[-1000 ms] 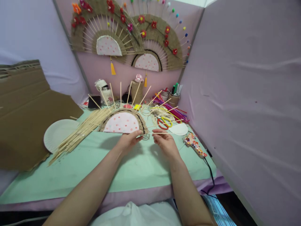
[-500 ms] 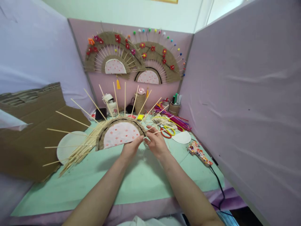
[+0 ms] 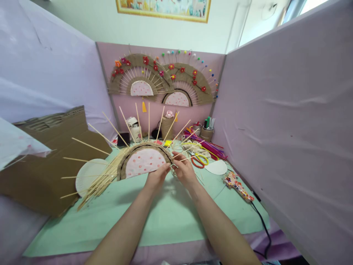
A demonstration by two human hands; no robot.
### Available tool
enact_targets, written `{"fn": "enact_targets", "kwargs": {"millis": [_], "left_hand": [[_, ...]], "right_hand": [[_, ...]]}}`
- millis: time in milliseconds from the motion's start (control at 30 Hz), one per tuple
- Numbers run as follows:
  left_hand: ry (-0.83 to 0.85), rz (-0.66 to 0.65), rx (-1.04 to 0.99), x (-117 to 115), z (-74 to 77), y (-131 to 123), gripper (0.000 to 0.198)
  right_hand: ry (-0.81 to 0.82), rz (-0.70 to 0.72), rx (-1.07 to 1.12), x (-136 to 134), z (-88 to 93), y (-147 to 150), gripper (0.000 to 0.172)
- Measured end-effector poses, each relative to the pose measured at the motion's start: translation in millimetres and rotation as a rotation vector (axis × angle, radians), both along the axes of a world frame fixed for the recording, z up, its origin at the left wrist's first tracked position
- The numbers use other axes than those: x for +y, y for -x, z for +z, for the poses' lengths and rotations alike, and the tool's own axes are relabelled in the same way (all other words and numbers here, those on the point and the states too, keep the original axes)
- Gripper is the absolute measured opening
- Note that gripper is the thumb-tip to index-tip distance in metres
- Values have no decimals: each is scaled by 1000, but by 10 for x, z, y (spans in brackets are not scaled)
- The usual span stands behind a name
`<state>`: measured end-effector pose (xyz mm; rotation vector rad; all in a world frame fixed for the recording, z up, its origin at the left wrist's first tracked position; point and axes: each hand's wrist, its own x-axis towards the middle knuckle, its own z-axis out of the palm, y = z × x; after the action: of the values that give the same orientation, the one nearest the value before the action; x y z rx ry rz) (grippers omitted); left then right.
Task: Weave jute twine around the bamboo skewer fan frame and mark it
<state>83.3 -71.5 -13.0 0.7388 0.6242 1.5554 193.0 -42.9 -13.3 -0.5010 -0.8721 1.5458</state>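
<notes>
A half-round fan [image 3: 145, 162] with a pink dotted centre, a twine-wrapped brown rim and several thin sticks spreading outward is held up over the table. My left hand [image 3: 157, 177] grips its lower right edge, thumb on the front and fingers hidden behind. My right hand [image 3: 184, 170] pinches at the fan's right end, around the lowest sticks. A loop of pale twine [image 3: 174, 170] hangs between my hands; whether the right fingers hold it I cannot tell. Beneath the fan's left side lies a bundle of thin sticks [image 3: 100, 183].
Scissors [image 3: 200, 160], a white half-round piece [image 3: 216, 167] and a patterned glue gun [image 3: 238, 186] with a black cord lie to the right. Pipe cleaners [image 3: 205, 141] and a pen holder [image 3: 206, 133] stand behind. Cardboard [image 3: 52, 162] leans at left. Two finished fans [image 3: 138, 70] hang on the back panel.
The view has tilted upward, bringing a framed picture into sight on the wall. My hands keep nearly the same hold at the fan's right end.
</notes>
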Motion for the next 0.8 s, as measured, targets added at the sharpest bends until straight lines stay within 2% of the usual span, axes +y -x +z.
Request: {"fn": "enact_targets", "kwargs": {"millis": [333,800], "left_hand": [[27,-138,-28,-41,-3,22,24],[-15,-135,-16,-54,12,-40,34]], "right_hand": [[-60,15,-44,-45,-25,-125,30],[-97,-78,-95,-47,-171,-91,21]]}}
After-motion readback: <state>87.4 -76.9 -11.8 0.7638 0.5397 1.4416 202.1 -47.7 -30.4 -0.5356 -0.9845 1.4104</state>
